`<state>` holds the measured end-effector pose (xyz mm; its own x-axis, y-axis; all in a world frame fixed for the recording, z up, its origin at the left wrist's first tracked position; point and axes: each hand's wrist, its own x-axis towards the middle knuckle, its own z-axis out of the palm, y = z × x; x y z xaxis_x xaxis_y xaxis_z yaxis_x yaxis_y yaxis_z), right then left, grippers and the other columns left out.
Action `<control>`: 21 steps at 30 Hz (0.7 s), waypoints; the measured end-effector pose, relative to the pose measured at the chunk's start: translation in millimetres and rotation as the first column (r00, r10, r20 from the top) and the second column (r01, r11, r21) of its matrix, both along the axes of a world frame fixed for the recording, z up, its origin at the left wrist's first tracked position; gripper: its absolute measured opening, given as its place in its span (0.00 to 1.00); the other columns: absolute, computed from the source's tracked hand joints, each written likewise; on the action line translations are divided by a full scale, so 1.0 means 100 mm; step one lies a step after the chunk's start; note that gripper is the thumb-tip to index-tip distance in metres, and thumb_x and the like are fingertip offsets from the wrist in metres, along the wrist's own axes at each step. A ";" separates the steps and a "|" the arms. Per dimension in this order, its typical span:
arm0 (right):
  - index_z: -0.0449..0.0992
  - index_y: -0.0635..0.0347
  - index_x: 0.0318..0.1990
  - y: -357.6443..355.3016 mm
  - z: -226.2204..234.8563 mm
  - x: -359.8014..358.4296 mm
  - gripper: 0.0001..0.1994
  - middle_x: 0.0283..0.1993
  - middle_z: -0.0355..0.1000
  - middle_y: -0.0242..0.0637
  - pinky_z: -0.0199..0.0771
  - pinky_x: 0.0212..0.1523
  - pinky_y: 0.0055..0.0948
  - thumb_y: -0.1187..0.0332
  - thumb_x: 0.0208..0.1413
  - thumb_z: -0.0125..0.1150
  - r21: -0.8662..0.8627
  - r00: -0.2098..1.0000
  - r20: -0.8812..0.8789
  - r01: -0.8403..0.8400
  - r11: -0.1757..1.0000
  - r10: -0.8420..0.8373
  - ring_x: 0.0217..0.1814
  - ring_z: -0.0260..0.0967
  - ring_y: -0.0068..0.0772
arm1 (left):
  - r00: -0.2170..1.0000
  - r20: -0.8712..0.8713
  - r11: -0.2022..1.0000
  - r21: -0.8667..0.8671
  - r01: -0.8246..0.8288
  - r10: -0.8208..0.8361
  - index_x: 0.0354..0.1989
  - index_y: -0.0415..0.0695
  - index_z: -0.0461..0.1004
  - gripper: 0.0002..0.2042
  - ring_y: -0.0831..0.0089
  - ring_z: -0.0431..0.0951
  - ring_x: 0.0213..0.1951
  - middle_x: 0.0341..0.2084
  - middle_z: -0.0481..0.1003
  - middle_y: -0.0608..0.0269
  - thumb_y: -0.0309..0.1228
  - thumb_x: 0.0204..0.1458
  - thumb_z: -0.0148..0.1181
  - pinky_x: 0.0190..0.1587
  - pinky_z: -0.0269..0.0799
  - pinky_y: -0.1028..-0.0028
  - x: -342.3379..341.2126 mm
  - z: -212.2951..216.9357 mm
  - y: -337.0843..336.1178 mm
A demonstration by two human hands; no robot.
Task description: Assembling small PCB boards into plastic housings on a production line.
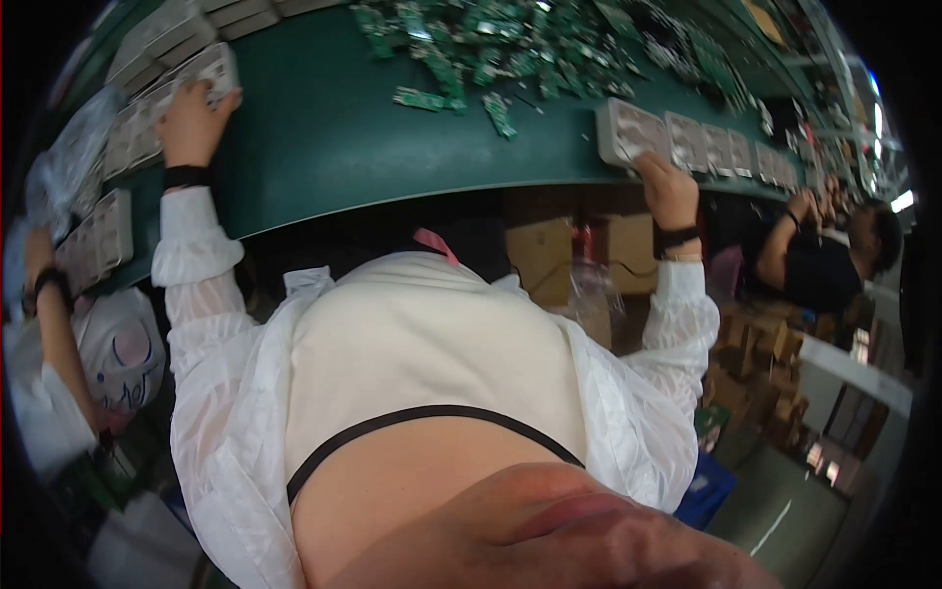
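Note:
My left hand [193, 128] reaches to the far left of the bench and grips a white plastic casing [218, 71], thumb and fingers apart across its near end. That casing stands at the end of a row of similar ones. On the right, my right hand [671, 193] has its fingers closed at the near lower corner of another white casing [631, 131] with round recesses. It sits at the bench edge, first in a row of white casings [687, 142] running off to the right. Part of each hand's grip is hidden.
Green circuit boards [500, 44] lie heaped at the back of the green bench [334, 128]. White boxes [162, 34] and clear plastic bags [74, 147] crowd the left. Cardboard boxes [540, 257] stand beneath. Co-workers sit on either side: an arm [49, 294] left, a dark-clothed person [819, 250] right.

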<state>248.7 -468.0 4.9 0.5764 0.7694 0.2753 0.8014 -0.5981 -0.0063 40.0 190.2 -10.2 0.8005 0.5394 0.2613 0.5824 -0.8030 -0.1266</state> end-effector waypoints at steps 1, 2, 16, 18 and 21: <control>0.82 0.54 0.41 -0.02 -0.01 0.04 0.06 0.47 0.81 0.34 0.79 0.35 0.40 0.72 0.59 0.62 -0.036 1.000 0.010 0.008 0.999 -0.008 0.38 0.80 0.48 | 1.000 0.018 1.000 0.003 0.021 -0.021 0.54 0.50 0.79 0.25 0.52 0.78 0.57 0.60 0.75 0.60 0.55 0.58 0.60 0.57 0.68 0.42 -0.08 -0.05 0.02; 0.82 0.53 0.42 -0.02 -0.02 0.11 0.05 0.48 0.81 0.33 0.79 0.35 0.40 0.71 0.60 0.62 -0.054 0.999 0.039 0.000 0.999 0.002 0.38 0.80 0.48 | 1.000 0.022 0.998 -0.061 -0.010 0.011 0.50 0.50 0.81 0.21 0.54 0.79 0.55 0.56 0.77 0.61 0.52 0.57 0.62 0.58 0.66 0.41 -0.14 -0.09 0.03; 0.80 0.57 0.46 0.45 0.14 -0.29 0.07 0.51 0.78 0.37 0.78 0.38 0.37 0.73 0.62 0.63 0.147 0.982 0.119 0.128 0.981 -0.146 0.43 0.79 0.45 | 0.908 0.372 0.940 -0.193 0.281 -0.195 0.38 0.46 0.81 0.07 0.61 0.81 0.53 0.54 0.80 0.66 0.34 0.57 0.61 0.66 0.57 0.41 -0.67 0.03 -0.73; 0.80 0.59 0.47 0.73 0.18 -0.45 0.08 0.48 0.78 0.40 0.77 0.37 0.36 0.73 0.61 0.65 0.352 0.994 -0.001 0.101 0.931 -0.108 0.41 0.78 0.44 | 0.868 0.424 0.905 -0.210 0.370 -0.257 0.37 0.45 0.80 0.04 0.60 0.80 0.55 0.52 0.81 0.66 0.30 0.56 0.61 0.67 0.56 0.42 -0.80 0.10 -1.03; 0.80 0.61 0.47 1.20 0.19 -0.54 0.09 0.45 0.77 0.42 0.75 0.35 0.34 0.72 0.60 0.67 0.381 0.959 -0.275 0.178 0.908 -0.072 0.36 0.76 0.43 | 0.817 0.471 0.845 -0.236 0.479 -0.332 0.35 0.45 0.79 0.02 0.59 0.79 0.57 0.51 0.81 0.66 0.27 0.55 0.63 0.68 0.55 0.43 -0.91 0.16 -1.45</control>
<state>194.9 -348.3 23.6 0.7505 0.5426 0.3772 0.6605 -0.5982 -0.4537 -50.8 45.1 5.9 0.8294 0.2994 0.4717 0.1317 -0.9253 0.3557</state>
